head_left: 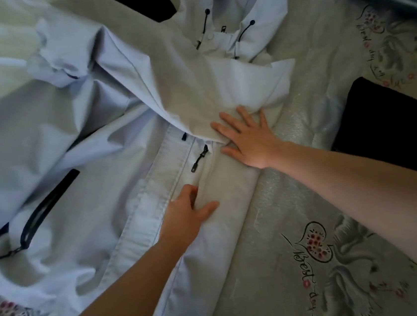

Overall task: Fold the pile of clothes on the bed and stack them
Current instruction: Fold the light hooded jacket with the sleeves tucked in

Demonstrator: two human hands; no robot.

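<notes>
a pale blue jacket (75, 136) lies spread across the bed (274, 267), front up, its hood (232, 12) toward the far side with dark drawcords hanging from it. the right hand (248, 140) lies flat on a sleeve folded over the jacket's chest, fingers straight and spread, pressing the cloth down, so that grip is apart and holding nothing. the left hand (186, 216) rests lower on the front panel just beside the zip placket, thumb out; its fingers dip into a crease of the cloth, and i cannot tell if they pinch it. a small dark zipper pull (199, 158) sits between the two hands. a dark pocket zip (46, 205) runs slantwise on the left. the bed cover shows printed hearts and lettering. a black folded item (390, 121) lies on the bed to the right, well apart from the jacket.
</notes>
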